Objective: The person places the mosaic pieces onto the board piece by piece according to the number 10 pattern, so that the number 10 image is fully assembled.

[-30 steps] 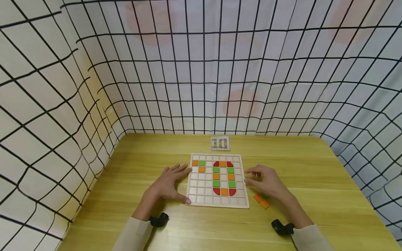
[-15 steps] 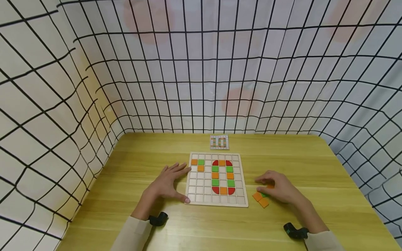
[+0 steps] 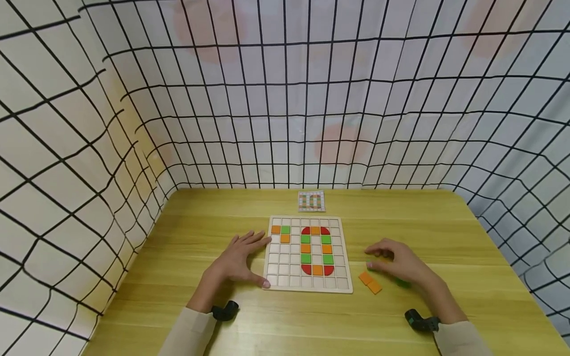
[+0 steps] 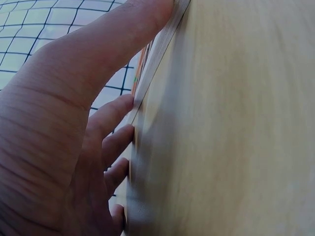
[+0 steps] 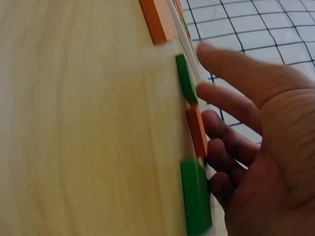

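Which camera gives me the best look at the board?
The head view: it shows nearly the whole board from above. The left wrist view shows mostly its slanted edge; the right wrist view, just a thin strip.

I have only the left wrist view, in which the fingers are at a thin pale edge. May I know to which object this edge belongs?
Observer: The head view shows it: the left hand touches the left side of a gridded board.
Operator: Thank you. What do you see beyond the opposite side?
Observer: The right hand is there, with its fingers bent, apart from the board.
Operator: I understand. Does anything loose lie beside the board?
Observer: Yes, two orange tiles lie on the table, just off its right side.
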The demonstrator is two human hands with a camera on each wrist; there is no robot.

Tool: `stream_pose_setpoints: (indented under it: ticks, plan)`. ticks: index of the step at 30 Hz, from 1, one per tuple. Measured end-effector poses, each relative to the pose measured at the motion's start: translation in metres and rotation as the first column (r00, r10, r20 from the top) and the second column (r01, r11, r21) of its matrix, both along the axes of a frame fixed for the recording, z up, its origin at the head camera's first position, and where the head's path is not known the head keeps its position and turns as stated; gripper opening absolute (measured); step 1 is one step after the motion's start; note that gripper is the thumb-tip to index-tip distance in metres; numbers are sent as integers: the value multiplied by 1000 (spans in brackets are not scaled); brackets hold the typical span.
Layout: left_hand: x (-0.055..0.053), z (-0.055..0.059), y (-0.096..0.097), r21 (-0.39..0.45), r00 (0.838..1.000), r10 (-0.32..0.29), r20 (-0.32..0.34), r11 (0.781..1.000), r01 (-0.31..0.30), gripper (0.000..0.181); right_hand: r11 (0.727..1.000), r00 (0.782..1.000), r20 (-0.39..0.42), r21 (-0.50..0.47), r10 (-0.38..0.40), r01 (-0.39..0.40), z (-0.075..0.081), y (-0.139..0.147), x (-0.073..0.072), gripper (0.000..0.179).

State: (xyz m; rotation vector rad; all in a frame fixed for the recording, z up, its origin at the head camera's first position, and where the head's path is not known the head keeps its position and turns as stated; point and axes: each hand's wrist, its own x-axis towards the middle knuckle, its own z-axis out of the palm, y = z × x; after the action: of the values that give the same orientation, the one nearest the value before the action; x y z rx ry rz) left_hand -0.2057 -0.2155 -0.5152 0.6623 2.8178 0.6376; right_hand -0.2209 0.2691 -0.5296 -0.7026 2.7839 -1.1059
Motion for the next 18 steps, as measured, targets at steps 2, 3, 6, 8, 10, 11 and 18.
stream_pose_setpoints:
  ticks: [2,3,6,8,10,11,18]
  plan:
    - [0,0,0,2,1000,4,-1,1000,-4,122,1000,1000,1,-4,31,-31,-1,5,0,38]
    - [0,0,0,2,1000,3,-4,1000,-3,122,999,999,4,-8,43,-43,-1,7,0,39]
    - [0,-1,0,3,1000,-1,-9,1000,1,122,997,997,4,-18,73,-73,-2,11,1,42]
    - [0,-1,0,2,1000,-5,-8,1000,5,122,996,997,6,-28,80,-80,-1,12,2,42]
    - [0,-1,0,4,1000,-4,-4,1000,4,122,996,996,12,-38,83,-82,-1,11,2,40]
    - [0,0,0,3,1000,-3,-3,1000,3,122,996,997,12,-41,82,-82,0,10,3,39]
    - [0,1,1,2,1000,-4,-11,1000,4,122,997,998,6,-33,67,-67,0,8,3,28]
